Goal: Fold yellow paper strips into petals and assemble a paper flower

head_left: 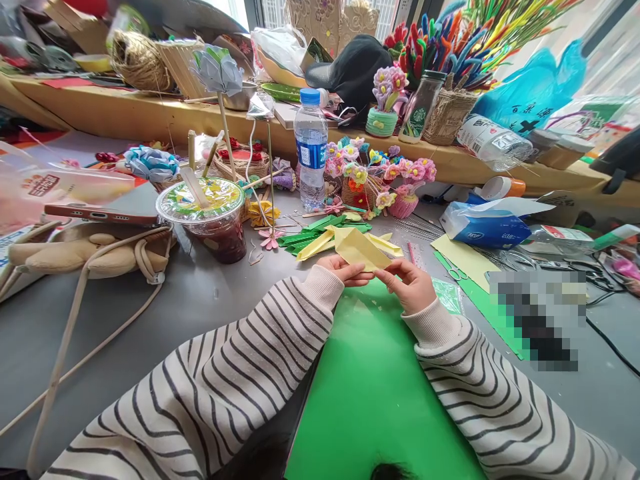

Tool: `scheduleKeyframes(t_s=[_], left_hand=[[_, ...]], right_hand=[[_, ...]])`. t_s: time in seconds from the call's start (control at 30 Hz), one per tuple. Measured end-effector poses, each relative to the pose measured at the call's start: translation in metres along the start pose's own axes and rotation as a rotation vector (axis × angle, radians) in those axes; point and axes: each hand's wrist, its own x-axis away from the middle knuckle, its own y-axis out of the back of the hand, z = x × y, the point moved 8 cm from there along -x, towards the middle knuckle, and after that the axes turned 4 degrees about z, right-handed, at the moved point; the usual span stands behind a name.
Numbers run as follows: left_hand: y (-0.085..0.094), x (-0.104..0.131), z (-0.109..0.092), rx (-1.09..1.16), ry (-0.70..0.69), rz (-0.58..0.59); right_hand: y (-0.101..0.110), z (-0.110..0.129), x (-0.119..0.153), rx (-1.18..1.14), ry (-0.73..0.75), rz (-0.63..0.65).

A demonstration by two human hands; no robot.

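My left hand and my right hand pinch the lower edge of a folded piece of yellow paper from both sides, thumbs toward me. The paper is held up over the far end of a large green sheet. Just behind it lie folded yellow paper strips and a pile of folded green paper strips. The fingertips behind the paper are partly hidden.
A lidded drink cup with a straw stands at the left, near a phone. Behind are a water bottle and fuzzy craft flowers. Scissors and a blue tissue pack lie at the right.
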Motion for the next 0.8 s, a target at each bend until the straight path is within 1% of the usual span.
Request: scheduleKeyframes(t_s=[0.23, 0.37, 0.5, 0.67, 0.8], left_hand=[[-0.001, 0.001, 0.001, -0.009, 0.049, -0.014], [0.001, -0.001, 0.002, -0.053, 0.043, -0.026], [0.001, -0.004, 0.005, -0.093, 0.050, 0.005], [0.002, -0.003, 0.003, -0.073, 0.025, -0.019], [0.001, -0.002, 0.002, -0.049, 0.014, -0.024]], right_hand=[[0.001, -0.004, 0.000, 0.007, -0.030, -0.002], [0.001, -0.004, 0.001, 0.000, -0.053, -0.011], [0.001, -0.004, 0.002, -0.011, -0.081, -0.024], [0.002, -0.009, 0.002, -0.041, -0.132, -0.038], [0.000, -0.014, 0.001, -0.065, -0.201, -0.018]])
